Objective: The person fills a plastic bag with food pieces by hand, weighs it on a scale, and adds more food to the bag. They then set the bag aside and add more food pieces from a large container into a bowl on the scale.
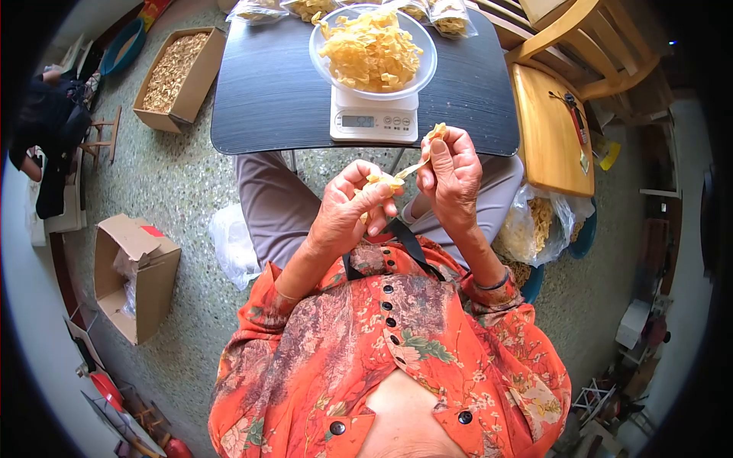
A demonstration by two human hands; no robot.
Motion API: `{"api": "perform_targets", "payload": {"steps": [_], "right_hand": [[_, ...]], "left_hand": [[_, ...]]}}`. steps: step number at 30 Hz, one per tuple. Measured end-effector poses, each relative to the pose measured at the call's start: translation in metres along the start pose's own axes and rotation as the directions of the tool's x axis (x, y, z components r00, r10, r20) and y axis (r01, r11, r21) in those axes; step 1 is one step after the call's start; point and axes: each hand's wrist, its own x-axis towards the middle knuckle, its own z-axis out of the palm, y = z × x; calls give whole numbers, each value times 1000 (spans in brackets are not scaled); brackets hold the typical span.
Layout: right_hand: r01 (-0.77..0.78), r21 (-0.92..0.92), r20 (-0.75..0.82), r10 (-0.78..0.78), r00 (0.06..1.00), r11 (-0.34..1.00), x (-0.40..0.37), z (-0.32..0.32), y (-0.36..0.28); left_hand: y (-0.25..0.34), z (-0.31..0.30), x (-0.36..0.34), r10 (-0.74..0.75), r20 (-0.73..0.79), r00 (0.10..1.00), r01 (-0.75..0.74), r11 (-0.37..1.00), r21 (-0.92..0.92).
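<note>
Between my two hands, above my lap, a pale yellow dried strip [410,171] is stretched. My left hand [347,204] has its fingers curled round one crumpled end of it. The other end is pinched between thumb and fingers of my right hand [453,177], raised just off the table's front edge. Beyond them a clear round bowl [430,61], heaped with yellow dried pieces [370,52], rests on a white kitchen scale [374,122] whose display is lit.
Filled plastic bags [450,18] line the far side of the dark table [259,91]. A wooden chair [557,122] holds tools at right, above a bag of yellow pieces [534,225]. Cardboard boxes [195,84] stand on the left floor. Another person [53,114] is at far left.
</note>
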Motion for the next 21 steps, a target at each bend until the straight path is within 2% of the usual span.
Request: {"api": "perform_targets", "payload": {"steps": [3,5,6,8,9,10,11,12,13,14,15,18,19,21], "right_hand": [[-13,-11,5,13,1000,1000,-2,0,-3],[6,-206,86,12,996,979,-7,1,-6],[7,-205,86,11,996,979,-8,0,-4],[167,-560,274,-9,962,811,-9,-4,0],[268,-616,306,-88,948,741,-10,4,-6],[567,-606,484,-307,820,559,-3,1,-1],[592,-616,518,-298,802,520,-2,0,1],[624,-621,558,-291,777,475,-4,2,1],[575,-650,536,-237,811,497,-8,7,0],[601,-665,554,-246,795,444,-9,10,-2],[565,-658,523,-238,818,497,-10,13,0],[463,-625,452,-192,871,628,-2,11,-3],[533,-651,481,-249,841,540,7,11,-16],[553,-678,446,-327,833,484,27,12,-41]], "left_hand": [[3,0,0,-9,-14,1000,9,1000,6],[5,2,-1,-30,-18,999,30,999,29],[3,3,-1,-14,-12,1000,14,1000,-10],[0,4,-1,2,-4,1000,-3,999,-48],[-4,1,0,43,8,999,-43,999,-33],[-7,-2,1,88,24,996,-87,996,-19],[-9,-3,2,79,3,997,-79,996,29],[-8,0,1,24,-58,998,-24,1000,-1],[-8,1,3,21,-95,995,-25,999,-43],[-8,2,4,5,-136,991,-17,996,-84],[-10,5,5,9,-212,977,-24,997,-71],[-9,-7,5,-1,-240,971,-16,998,-67],[-3,-5,3,-8,-244,970,-6,998,-57],[2,-5,-1,-3,-230,973,-4,1000,-30]]}}
